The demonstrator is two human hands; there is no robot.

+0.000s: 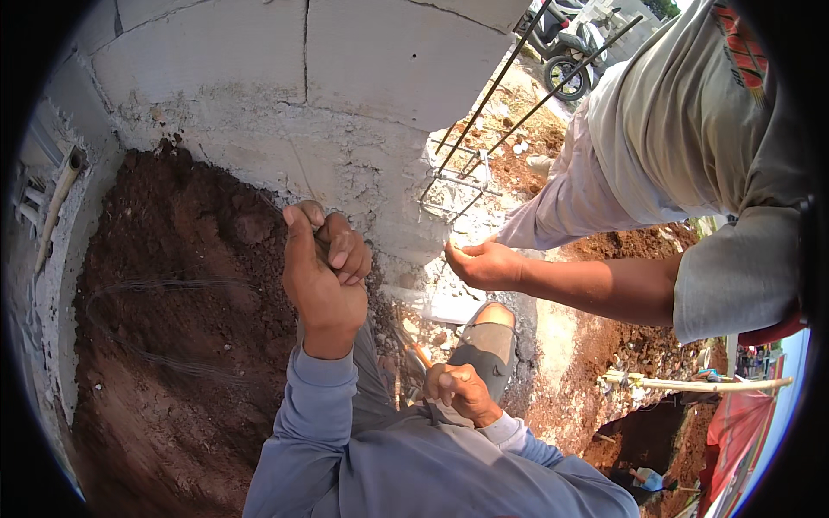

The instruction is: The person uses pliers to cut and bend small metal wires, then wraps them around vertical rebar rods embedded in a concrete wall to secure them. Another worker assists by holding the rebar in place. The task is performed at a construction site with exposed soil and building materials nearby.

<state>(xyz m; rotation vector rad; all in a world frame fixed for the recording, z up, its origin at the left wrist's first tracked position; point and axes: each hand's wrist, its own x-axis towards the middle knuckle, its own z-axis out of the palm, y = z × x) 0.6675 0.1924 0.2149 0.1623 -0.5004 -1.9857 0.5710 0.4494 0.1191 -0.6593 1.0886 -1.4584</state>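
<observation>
My left hand (324, 268) is raised before the block wall, thumb and fingers curled closed. A faint thin wire (302, 168) seems to come up from its fingers. Lower and to the right, my right hand (465, 390) is closed around a slim tool with an orange handle (422, 355); its working end cannot be made out. Left of my left hand, a loop of thin wire (164, 358) shows against the brown soil. From the right reaches a co-worker's hand (485, 264), fingers pinched together, apart from mine.
A pale block wall (371, 60) stands ahead on a rough concrete base. Steel reinforcing bars (509, 129) rise at its end. The co-worker's body fills the upper right. A bamboo pole (708, 383) and a dug pit (648, 436) lie lower right, a motorbike (566, 73) far back.
</observation>
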